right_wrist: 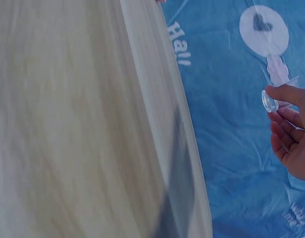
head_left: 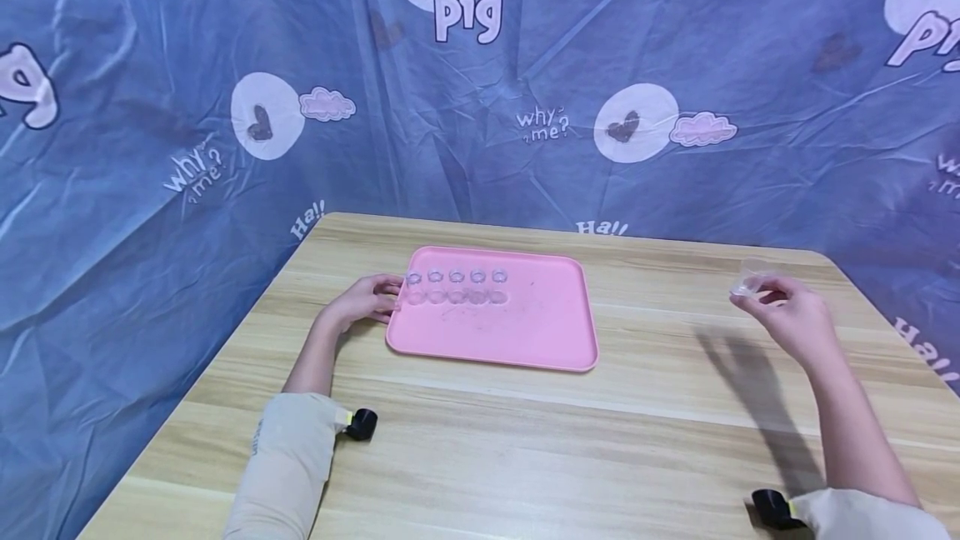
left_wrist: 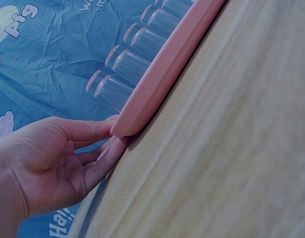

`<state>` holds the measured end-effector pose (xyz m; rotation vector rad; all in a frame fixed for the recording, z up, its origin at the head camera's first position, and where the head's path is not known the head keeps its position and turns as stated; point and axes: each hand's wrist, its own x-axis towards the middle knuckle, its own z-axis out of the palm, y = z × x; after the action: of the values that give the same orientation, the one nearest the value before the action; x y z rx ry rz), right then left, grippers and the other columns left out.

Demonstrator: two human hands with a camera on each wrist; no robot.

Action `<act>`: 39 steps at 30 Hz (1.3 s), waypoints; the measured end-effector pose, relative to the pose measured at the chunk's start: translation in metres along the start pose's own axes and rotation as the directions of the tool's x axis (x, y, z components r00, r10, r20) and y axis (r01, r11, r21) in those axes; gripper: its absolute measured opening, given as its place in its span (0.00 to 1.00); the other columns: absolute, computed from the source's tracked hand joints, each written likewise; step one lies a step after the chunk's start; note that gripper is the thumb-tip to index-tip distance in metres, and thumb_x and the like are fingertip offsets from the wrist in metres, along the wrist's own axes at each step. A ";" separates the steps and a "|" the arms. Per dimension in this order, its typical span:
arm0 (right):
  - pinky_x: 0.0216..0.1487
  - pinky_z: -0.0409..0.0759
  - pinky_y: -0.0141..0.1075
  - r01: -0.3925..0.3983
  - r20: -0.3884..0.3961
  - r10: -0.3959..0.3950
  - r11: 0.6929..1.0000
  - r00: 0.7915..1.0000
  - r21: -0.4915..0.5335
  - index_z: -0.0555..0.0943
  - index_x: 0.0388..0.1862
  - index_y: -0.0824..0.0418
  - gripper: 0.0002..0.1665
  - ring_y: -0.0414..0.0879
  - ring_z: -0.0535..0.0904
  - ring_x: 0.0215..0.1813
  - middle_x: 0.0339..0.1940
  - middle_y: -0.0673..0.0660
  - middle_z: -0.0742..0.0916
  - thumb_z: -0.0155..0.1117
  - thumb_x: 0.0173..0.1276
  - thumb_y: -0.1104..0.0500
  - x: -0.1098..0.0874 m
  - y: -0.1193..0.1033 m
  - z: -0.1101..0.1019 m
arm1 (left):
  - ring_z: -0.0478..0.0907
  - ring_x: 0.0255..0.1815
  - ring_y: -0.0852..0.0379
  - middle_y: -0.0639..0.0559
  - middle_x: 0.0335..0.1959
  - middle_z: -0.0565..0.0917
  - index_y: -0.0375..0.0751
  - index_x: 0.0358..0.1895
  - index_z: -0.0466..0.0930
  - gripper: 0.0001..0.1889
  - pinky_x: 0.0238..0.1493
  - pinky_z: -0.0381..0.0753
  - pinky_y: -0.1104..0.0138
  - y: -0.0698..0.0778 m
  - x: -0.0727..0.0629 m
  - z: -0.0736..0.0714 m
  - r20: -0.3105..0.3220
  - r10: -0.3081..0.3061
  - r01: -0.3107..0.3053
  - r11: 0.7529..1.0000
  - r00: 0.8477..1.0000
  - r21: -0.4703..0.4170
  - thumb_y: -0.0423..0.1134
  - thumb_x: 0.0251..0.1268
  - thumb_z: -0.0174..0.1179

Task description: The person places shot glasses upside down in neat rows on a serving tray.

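My left hand [head_left: 360, 304] pinches the left edge of a pink tray [head_left: 540, 315]. In the left wrist view its thumb lies at the tray's rim and the fingers reach beneath the corner. A line of several small clear glasses [head_left: 456, 277] stands in the tray's left half, close to that hand. Away to the right, my right hand [head_left: 798, 319] holds another small clear glass [head_left: 748, 280] raised over the table. The right wrist view shows thumb and fingers pinching this glass [right_wrist: 269, 101], its thick round end facing out.
The tray lies on a light wood-grain table [head_left: 540, 448], toward its far side. Behind the table hangs a blue printed cloth [head_left: 465, 165], which also runs along both sides. A black camera [head_left: 363, 424] sticks out from the left sleeve, and another [head_left: 772, 509] from the right.
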<state>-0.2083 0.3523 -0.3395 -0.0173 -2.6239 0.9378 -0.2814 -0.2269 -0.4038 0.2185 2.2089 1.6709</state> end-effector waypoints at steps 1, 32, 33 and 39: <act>0.22 0.70 0.25 0.011 0.005 -0.011 1.000 1.000 0.000 0.76 0.37 0.60 0.16 0.25 0.68 0.30 0.25 0.32 0.76 0.66 0.58 0.51 0.001 -0.002 0.002 | 0.77 0.34 0.55 0.28 0.56 0.65 0.22 0.65 0.55 0.28 0.39 0.82 0.62 0.000 0.000 0.000 0.000 0.000 0.000 1.000 1.000 0.000 0.22 0.60 0.50; 0.27 0.75 0.29 0.166 0.116 -0.179 0.980 0.977 0.112 0.77 0.37 0.69 0.17 0.51 0.74 0.36 0.32 0.62 0.81 0.68 0.55 0.59 0.023 -0.079 0.086 | 0.77 0.34 0.56 0.29 0.54 0.67 0.21 0.64 0.55 0.28 0.38 0.83 0.62 0.001 0.000 0.000 -0.005 0.010 -0.010 1.000 1.000 -0.004 0.23 0.60 0.50; 0.27 0.75 0.29 0.166 0.120 -0.180 0.979 0.976 0.114 0.77 0.37 0.69 0.17 0.51 0.74 0.36 0.32 0.62 0.81 0.68 0.55 0.58 0.023 -0.081 0.088 | 0.77 0.34 0.56 0.29 0.54 0.67 0.21 0.64 0.55 0.28 0.38 0.83 0.62 0.001 0.000 0.000 -0.004 0.011 -0.011 1.000 1.000 -0.006 0.23 0.60 0.50; 0.29 0.76 0.32 0.180 0.139 -0.199 0.974 0.970 0.139 0.77 0.37 0.69 0.16 0.54 0.75 0.36 0.33 0.63 0.80 0.69 0.54 0.60 0.026 -0.092 0.103 | 0.77 0.34 0.56 0.29 0.54 0.67 0.21 0.64 0.55 0.28 0.38 0.83 0.62 0.001 0.001 0.000 -0.006 0.010 -0.010 1.000 1.000 -0.001 0.22 0.60 0.50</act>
<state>-0.2568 0.2203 -0.3486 0.3437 -2.6380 1.0708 -0.2820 -0.2263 -0.4035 0.2249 2.2152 1.6798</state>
